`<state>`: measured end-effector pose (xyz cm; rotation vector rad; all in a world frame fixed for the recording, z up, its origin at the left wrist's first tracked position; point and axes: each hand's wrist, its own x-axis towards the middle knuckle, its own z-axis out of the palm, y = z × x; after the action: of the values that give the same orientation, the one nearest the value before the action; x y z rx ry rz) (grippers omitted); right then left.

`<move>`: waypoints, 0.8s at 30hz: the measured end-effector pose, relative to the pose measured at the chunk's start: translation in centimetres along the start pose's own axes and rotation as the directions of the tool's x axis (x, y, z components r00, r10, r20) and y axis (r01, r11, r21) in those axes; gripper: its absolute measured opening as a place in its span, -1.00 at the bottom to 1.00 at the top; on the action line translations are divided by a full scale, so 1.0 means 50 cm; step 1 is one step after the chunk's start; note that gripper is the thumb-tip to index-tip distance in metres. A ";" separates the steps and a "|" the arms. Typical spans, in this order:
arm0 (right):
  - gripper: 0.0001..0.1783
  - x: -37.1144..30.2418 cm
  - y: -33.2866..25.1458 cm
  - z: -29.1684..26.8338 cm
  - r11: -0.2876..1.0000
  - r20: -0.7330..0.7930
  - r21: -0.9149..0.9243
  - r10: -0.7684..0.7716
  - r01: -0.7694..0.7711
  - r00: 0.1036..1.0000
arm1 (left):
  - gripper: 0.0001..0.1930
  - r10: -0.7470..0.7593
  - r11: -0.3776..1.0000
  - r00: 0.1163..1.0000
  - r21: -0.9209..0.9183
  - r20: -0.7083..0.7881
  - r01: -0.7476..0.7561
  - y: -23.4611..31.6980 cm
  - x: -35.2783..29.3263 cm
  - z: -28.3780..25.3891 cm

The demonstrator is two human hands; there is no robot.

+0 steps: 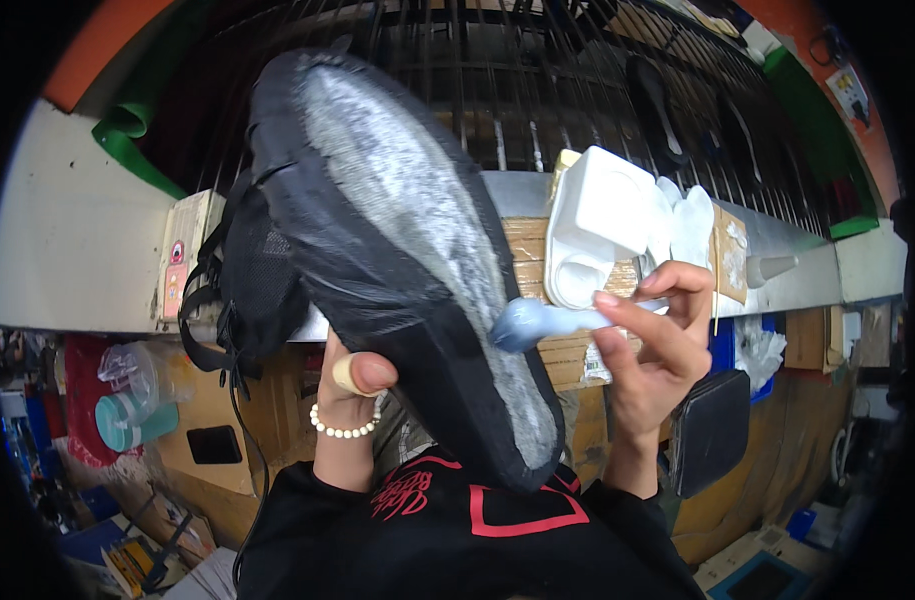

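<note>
A black shoe upper (377, 290) is tilted up in front of me, its underside turned toward me with a rough grey-white area running from toe to heel. My left hand (352, 385) grips it from the left side, the thumb wrapped in a beige finger cover and the other fingers hidden behind it. Between the fingertips of my right hand (662, 350) is a pale brush (537, 322), its bluish head touching the right edge of the underside. Just beyond that hand stands a white plastic pot (602, 205) with a small round cup at its front.
Behind the bench runs a conveyor of metal rods (517, 130), with a dark shoe part (654, 105) on it. Another black shoe (257, 270) with straps lies at left. A white cone (770, 268) lies at right. Below are a phone (214, 445) and a black seat (712, 430).
</note>
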<state>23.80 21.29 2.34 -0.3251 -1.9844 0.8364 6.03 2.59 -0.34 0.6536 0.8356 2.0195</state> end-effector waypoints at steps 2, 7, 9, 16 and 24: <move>-0.55 0.009 -0.014 0.028 1.000 -0.011 0.026 -0.015 0.015 1.000 | 0.03 -0.018 0.998 1.000 0.052 0.020 0.017 0.003 -0.002 0.006; -0.51 0.034 -0.023 0.053 0.996 -0.023 0.006 -0.084 0.084 0.996 | 0.01 -0.029 0.992 0.999 0.123 0.045 0.023 0.011 -0.010 0.015; -0.50 0.047 -0.028 0.055 0.992 -0.035 -0.019 -0.128 0.127 0.991 | -0.01 0.039 0.992 0.995 0.119 0.094 -0.050 0.004 -0.011 0.016; -0.48 0.088 -0.041 0.054 0.975 -0.075 -0.086 -0.210 0.203 0.975 | 0.00 0.102 0.969 0.961 0.195 0.256 -0.155 -0.027 0.017 -0.001; -0.66 0.114 -0.045 0.035 0.954 -0.044 -0.156 -0.267 0.258 0.963 | 0.00 0.196 0.917 0.937 0.285 0.289 -0.280 -0.007 0.012 0.019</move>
<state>19.50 21.90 7.01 -0.1653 -1.9799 0.5042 6.59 3.56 0.08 1.2299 0.9760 1.9697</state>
